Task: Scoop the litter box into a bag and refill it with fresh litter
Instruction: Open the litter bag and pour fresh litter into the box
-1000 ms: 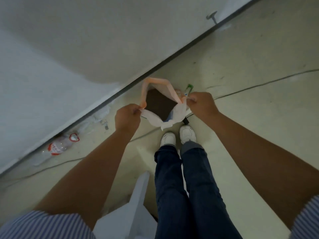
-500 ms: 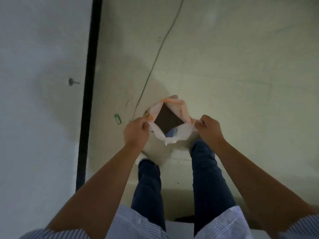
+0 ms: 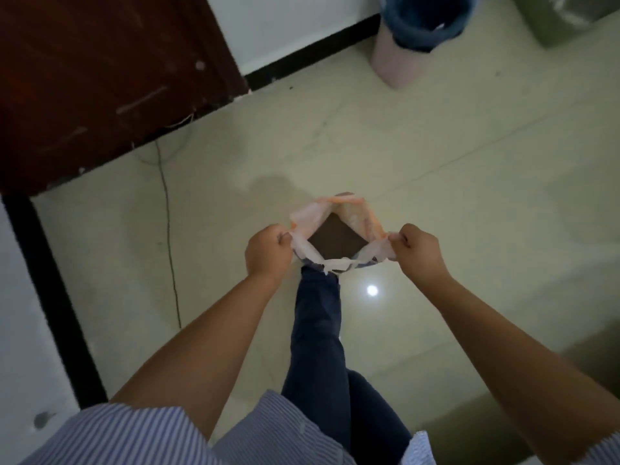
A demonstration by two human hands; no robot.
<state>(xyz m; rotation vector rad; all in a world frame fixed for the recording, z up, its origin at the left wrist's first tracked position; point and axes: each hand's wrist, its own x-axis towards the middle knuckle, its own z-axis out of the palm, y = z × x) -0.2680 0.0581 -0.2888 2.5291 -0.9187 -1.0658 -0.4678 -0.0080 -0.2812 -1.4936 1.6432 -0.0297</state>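
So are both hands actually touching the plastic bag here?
Touching. The head view shows the left hand pinching the left edge of the plastic bag and the right hand pinching its right edge, pulling the mouth open.

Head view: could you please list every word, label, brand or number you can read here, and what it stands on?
None can be read.
Plastic bag, held open by the left hand and right hand: no print visible.
Pink bin with blue liner: no label visible.
Brown door: only pale scuffs, no lettering.
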